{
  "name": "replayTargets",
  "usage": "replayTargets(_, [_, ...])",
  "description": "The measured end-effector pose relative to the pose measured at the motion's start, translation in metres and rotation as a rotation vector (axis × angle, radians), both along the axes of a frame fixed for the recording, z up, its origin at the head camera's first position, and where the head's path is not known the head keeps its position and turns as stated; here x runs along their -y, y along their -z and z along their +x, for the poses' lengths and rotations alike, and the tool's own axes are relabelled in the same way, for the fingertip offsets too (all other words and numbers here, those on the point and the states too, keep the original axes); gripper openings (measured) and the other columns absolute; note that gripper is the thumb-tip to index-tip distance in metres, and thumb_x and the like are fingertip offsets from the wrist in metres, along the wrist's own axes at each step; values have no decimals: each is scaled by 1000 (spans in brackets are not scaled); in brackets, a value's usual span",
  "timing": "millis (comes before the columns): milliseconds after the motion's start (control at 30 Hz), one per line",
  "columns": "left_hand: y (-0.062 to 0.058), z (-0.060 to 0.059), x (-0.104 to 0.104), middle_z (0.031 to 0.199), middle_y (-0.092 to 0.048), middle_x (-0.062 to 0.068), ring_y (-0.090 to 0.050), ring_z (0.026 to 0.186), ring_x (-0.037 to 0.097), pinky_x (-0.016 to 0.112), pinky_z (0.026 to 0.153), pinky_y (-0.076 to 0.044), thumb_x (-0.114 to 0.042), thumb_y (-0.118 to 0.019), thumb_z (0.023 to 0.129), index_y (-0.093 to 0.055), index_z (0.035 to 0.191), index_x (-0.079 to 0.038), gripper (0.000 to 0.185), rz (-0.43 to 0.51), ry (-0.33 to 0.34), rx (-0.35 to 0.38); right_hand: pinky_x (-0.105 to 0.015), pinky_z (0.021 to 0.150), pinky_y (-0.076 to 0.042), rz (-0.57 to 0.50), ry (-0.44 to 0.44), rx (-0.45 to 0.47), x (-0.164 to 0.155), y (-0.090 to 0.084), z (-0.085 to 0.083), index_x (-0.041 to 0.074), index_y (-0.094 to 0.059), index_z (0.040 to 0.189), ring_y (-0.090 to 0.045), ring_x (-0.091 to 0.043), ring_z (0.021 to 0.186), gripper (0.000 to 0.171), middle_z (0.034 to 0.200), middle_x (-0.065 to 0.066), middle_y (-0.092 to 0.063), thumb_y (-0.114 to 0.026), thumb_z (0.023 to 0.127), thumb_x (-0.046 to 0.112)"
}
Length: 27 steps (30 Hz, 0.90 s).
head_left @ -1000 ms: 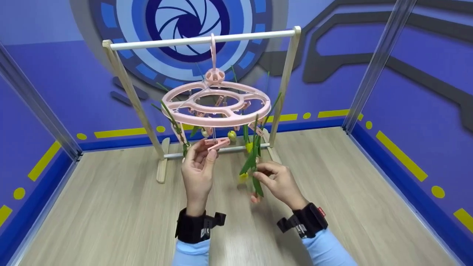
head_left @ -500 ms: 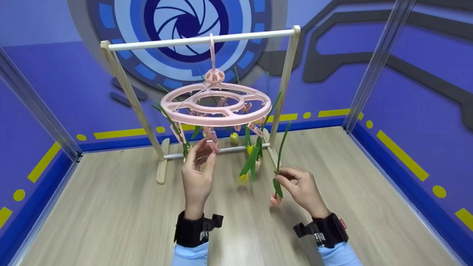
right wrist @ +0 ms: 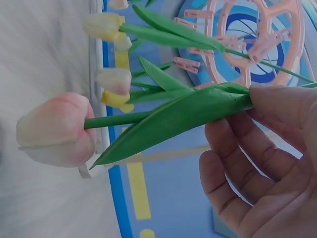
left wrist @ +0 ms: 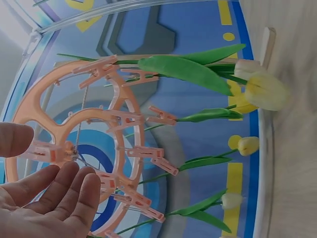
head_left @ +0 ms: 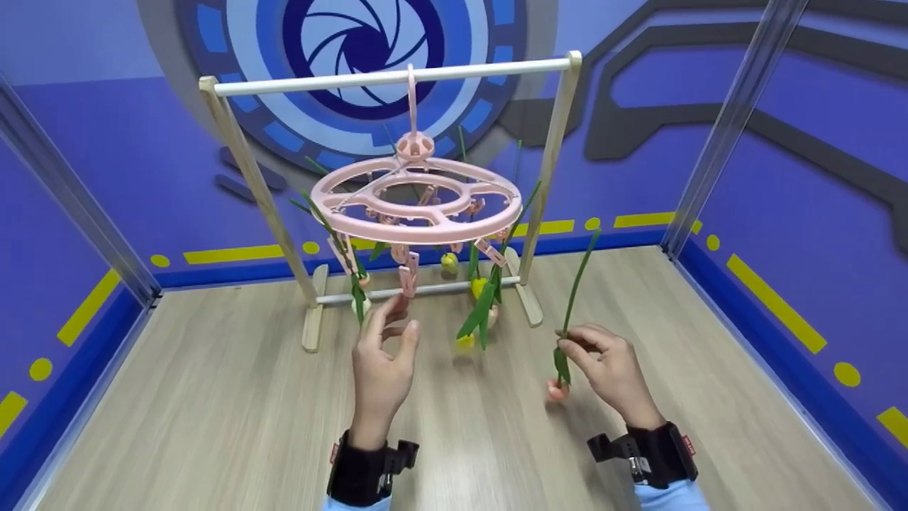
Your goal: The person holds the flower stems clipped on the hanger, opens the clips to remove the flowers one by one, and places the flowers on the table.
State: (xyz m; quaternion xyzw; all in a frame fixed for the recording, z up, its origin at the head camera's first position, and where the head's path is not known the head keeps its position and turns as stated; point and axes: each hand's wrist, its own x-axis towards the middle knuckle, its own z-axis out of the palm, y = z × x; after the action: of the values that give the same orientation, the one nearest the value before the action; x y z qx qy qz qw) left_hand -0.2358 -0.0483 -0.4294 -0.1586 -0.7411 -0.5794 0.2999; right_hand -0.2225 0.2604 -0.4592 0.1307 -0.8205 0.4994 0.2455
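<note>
My right hand (head_left: 613,369) pinches the stem of a pink tulip (head_left: 557,389) between thumb and fingertips, holding it upside down over the wooden floor (head_left: 213,419), bloom low and stem tip pointing up, to the right of the pink round clip hanger (head_left: 417,201) and clear of it. My left hand (head_left: 383,358) is raised with fingers relaxed and slightly spread, gripping nothing, just below a pink clip (head_left: 408,278) hanging from the hanger's near edge. The hanger hangs from the wooden rack (head_left: 397,74), with other tulips (head_left: 477,312) clipped head-down beneath it.

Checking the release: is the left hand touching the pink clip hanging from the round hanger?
Apart. The head view shows the left hand, fingers relaxed, just below the pink clip, with a gap of floor between them.
</note>
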Motion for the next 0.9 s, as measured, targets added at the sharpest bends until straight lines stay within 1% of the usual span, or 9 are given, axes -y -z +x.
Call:
replayTargets(67, [2, 2, 0, 122, -67, 14, -64, 112, 32, 42, 91, -56, -1, -67, 98, -61, 136, 3, 39, -18, -12, 7, -14, 72, -52, 7, 9, 5, -4, -1, 0, 6, -80, 106, -66, -6, 81, 16, 96, -4, -76, -75, 92, -1])
replayTargets(200, [5, 6, -2, 120, -67, 14, -64, 112, 31, 42, 90, -56, -1, -68, 97, -61, 136, 4, 39, -69, -38, 18, -14, 71, -51, 21, 31, 27, -10, -4, 2, 6, -80, 107, -66, -5, 81, 17, 97, -4, -77, -74, 93, 0])
replayTargets(300, [5, 7, -4, 119, -67, 14, -65, 111, 30, 45, 90, -55, -2, -69, 96, -62, 134, 4, 39, -126, -60, 19, -14, 71, -50, 30, 53, 47, -14, -4, 3, 6, -80, 107, -66, -4, 82, 17, 98, -5, -77, -74, 93, 1])
replayTargets(433, [7, 7, -7, 119, -66, 16, -64, 112, 31, 49, 91, -54, -2, -71, 95, -63, 132, 5, 38, -204, -83, 16, -14, 73, -50, 52, 79, 80, -19, -4, 3, 3, -80, 108, -66, -4, 83, 17, 100, -8, -77, -74, 93, 0])
replayTargets(600, [8, 8, -8, 127, -63, 19, -62, 119, 34, 52, 98, -52, -6, -71, 97, -61, 135, 4, 41, -286, -79, 34, -13, 73, -51, 78, 105, 126, -25, 0, 2, 0, -79, 109, -65, -3, 83, 17, 100, -11, -76, -72, 93, -3])
replayTargets(700, [10, 8, -7, 132, -62, 20, -61, 123, 37, 53, 101, -51, -9, -71, 98, -60, 138, 4, 44, -337, -67, 41, -13, 73, -52, 97, 116, 155, -28, 2, 1, -1, -78, 111, -66, -5, 84, 18, 101, -12, -76, -71, 94, -4])
replayTargets(800, [12, 8, -8, 132, -62, 21, -61, 123, 37, 52, 102, -50, -11, -72, 98, -60, 138, 4, 45, -390, -55, 31, -14, 74, -52, 120, 134, 169, -30, 4, 1, -1, -77, 111, -67, -7, 84, 18, 101, -12, -76, -72, 94, -3])
replayTargets(900, [14, 7, -9, 129, -63, 21, -61, 121, 36, 51, 100, -51, -10, -72, 97, -60, 136, 5, 44, -427, -44, 14, -15, 73, -52, 136, 154, 162, -30, 5, 1, -1, -77, 111, -66, -8, 83, 18, 99, -11, -76, -72, 94, -1])
